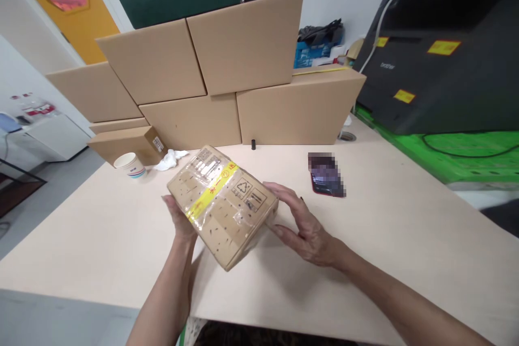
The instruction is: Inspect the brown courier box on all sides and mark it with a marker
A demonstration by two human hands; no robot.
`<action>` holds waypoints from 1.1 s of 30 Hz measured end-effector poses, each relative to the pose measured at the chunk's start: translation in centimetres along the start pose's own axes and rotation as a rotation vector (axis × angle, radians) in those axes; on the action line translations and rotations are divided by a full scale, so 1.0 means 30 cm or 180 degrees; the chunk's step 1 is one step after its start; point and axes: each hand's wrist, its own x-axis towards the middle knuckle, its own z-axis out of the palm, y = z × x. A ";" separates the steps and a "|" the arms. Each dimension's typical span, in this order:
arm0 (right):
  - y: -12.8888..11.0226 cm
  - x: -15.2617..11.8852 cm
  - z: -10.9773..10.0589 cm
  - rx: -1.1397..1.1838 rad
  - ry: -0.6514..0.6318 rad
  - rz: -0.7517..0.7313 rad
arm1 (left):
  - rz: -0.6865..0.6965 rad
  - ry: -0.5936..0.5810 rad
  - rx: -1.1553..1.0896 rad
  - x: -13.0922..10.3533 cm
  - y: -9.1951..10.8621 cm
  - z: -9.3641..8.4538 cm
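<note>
A brown cardboard box [221, 203] with clear tape, a yellow strip, a label and printed symbols is held tilted above the pale table [105, 238]. My left hand [180, 219] supports its left side, the thumb at the edge and the other fingers hidden beneath. At the box's right end is my right hand [302, 227], fingers bent round the corner, with the thumb near the lower edge.
Large cardboard boxes [190, 119] are stacked along the back. A paper cup [130, 165] and crumpled tissue [171, 159] lie back left, a small black cylinder [253, 144] at back centre, a phone [325, 174] to the right. A dark covered machine [438, 65] stands at far right.
</note>
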 end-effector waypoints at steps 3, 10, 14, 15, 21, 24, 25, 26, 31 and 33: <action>0.013 -0.006 0.008 -0.0302 0.0400 0.0161 | 0.0609 0.0150 0.0110 0.001 0.009 0.038; 0.086 -0.031 0.019 -0.0091 0.0582 0.0673 | 0.0829 -0.0277 0.0448 -0.001 0.015 0.021; 0.092 -0.033 0.020 0.0211 0.0666 0.0425 | 0.1183 -0.0777 0.0524 -0.028 0.005 0.025; 0.093 -0.031 0.018 0.0301 0.0752 0.0371 | 0.1261 -0.0949 0.0647 -0.036 0.001 0.030; 0.117 -0.021 -0.002 0.0338 0.1183 0.0518 | 0.1210 -0.1535 0.1614 -0.043 -0.015 0.031; 0.132 -0.025 -0.008 0.0099 0.1139 0.0484 | 0.0518 -0.0949 0.1917 -0.017 -0.018 0.020; 0.136 -0.028 -0.008 -0.0022 0.1093 0.0450 | 0.0158 -0.0667 0.1886 -0.007 -0.021 0.017; 0.139 -0.031 -0.007 -0.0178 0.1054 0.0427 | -0.0235 -0.0433 0.1785 0.002 -0.025 0.014; 0.145 -0.043 -0.007 -0.0736 0.0809 0.0558 | -0.1519 -0.0436 0.0733 0.020 -0.042 0.013; 0.145 -0.043 -0.007 -0.0560 0.0687 0.0680 | -0.1657 -0.0417 0.0384 0.018 -0.042 0.020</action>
